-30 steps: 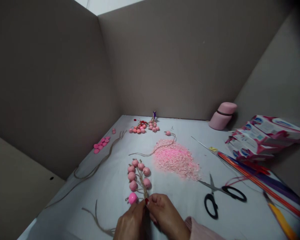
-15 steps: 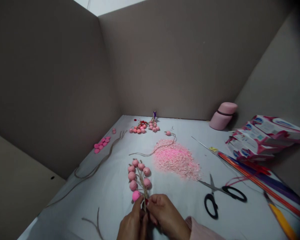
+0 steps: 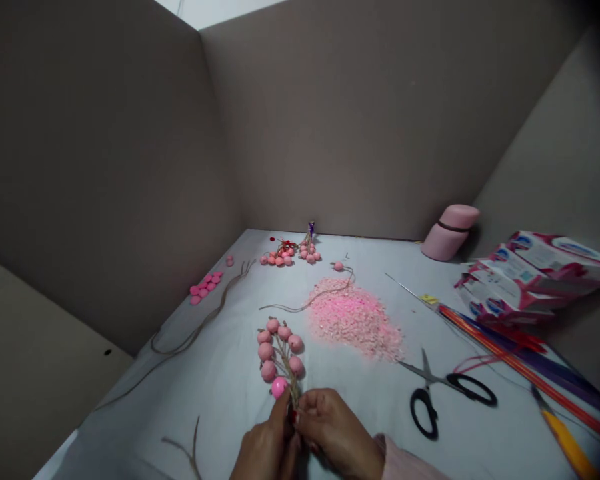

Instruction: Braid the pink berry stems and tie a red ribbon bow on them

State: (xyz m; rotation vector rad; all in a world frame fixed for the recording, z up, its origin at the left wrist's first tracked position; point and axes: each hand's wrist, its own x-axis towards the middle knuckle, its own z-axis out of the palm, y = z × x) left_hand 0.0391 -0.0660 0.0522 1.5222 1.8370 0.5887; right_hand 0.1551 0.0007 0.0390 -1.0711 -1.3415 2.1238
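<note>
A cluster of pink balls on twine stems (image 3: 280, 350) lies on the white table just ahead of me. My left hand (image 3: 265, 450) and my right hand (image 3: 335, 433) meet at its near end, both pinched shut on the bundled twine stems below the brightest pink ball (image 3: 279, 387). The fingertips press together around the stems. A loose twine strand (image 3: 185, 453) trails off to the left of my left hand.
A heap of pink flakes (image 3: 355, 317) lies at centre, black-handled scissors (image 3: 443, 390) to its right. Further off are pink discs (image 3: 205, 287), more ball clusters (image 3: 290, 253), a pink container (image 3: 450, 230), printed packets (image 3: 525, 273) and coloured rods (image 3: 520, 360). Cardboard walls enclose the table.
The bright pink ball has shifted right and up, in against the stems of the cluster. My hands have closed tighter together on the twine.
</note>
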